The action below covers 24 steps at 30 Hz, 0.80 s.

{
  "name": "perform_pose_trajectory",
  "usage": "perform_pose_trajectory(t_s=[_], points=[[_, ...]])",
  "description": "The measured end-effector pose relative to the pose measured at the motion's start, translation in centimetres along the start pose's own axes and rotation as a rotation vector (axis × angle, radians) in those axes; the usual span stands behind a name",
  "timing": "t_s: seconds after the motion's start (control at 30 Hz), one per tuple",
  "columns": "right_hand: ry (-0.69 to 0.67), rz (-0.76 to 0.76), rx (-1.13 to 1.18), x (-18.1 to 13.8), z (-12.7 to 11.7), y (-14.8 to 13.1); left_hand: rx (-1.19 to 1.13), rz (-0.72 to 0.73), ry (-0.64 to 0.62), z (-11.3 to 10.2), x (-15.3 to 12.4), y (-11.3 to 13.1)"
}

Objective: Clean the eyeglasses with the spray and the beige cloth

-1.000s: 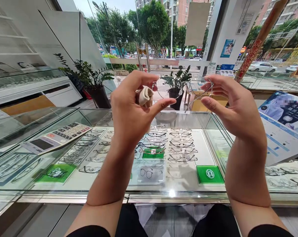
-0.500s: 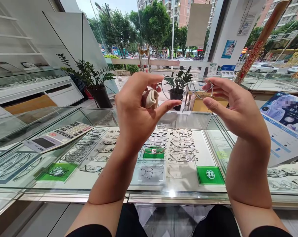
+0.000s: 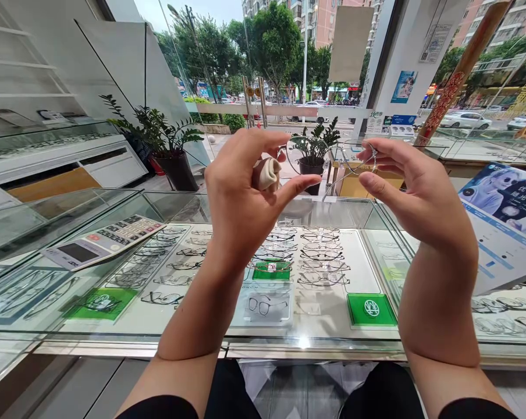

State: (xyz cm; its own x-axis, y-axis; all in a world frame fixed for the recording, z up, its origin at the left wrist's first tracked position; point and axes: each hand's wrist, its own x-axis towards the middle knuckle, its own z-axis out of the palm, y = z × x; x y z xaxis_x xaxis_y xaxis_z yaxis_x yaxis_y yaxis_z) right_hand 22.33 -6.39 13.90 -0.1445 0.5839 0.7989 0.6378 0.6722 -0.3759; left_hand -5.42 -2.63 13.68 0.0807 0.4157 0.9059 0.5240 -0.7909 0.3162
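Note:
A pair of thin-rimmed eyeglasses (image 3: 306,173) is held up above the glass counter, its clear lenses facing the window. My left hand (image 3: 245,186) is at the left lens, with the index fingertip at the rim's upper edge and the thumb stretched out below. Its curled fingers also hold a rolled cream cloth (image 3: 269,173) against the palm. On the other side, my right hand (image 3: 415,186) grips the frame near its right hinge, between the thumb and the fingers. Parts of the temples are hidden behind the hands.
Under the counter glass (image 3: 315,346) lie rows of eyeglass frames (image 3: 322,254) and green cards (image 3: 371,309). A calculator (image 3: 103,241) rests on the left, a printed leaflet (image 3: 503,227) on the right. Potted plants (image 3: 176,163) stand beyond, before the window.
My left hand has shifted very slightly to the right. The eyeglasses and my right hand stay nearly still.

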Motion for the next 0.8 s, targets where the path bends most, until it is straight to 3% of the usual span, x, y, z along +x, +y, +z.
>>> perform_pose_trajectory(t_s=[0.53, 0.8], points=[[-0.021, 0.0, 0.011, -0.1, -0.3, 0.5, 0.002, -0.012, -0.003, -0.2, 0.2, 0.4], [0.049, -0.043, -0.066, -0.1, 0.0, -1.1, -0.087, -0.041, -0.102, -0.9, 1.0, 0.2]])
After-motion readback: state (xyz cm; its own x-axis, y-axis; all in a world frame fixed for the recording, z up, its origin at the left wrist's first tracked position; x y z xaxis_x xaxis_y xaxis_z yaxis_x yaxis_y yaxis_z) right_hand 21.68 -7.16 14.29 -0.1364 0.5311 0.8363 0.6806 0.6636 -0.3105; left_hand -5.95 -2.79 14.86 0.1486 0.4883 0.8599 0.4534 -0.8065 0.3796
